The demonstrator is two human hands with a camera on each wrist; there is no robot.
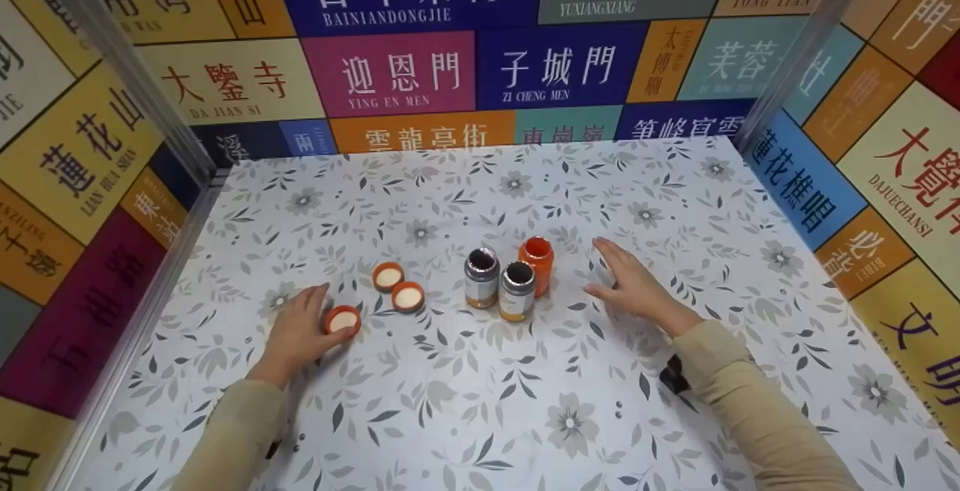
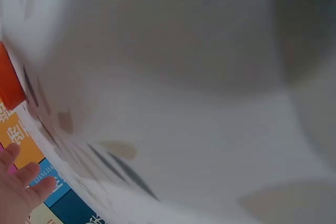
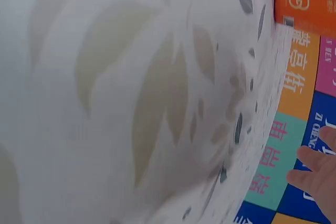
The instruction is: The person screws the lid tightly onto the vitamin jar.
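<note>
My left hand is beside an upturned orange screw cap with a pale inside; the thumb tip overlaps its rim in the head view. In the left wrist view the fingers are spread, with the orange cap above them. Two similar caps, one at the back and one in front, lie close together further right. Three uncapped bottles stand grouped: a grey one, another grey one and an orange one. To their right my right hand holds nothing, fingers extended toward the orange bottle.
A floral cloth covers the table. Panels with large lettering stand behind it and along both sides. A small black object shows under the right sleeve.
</note>
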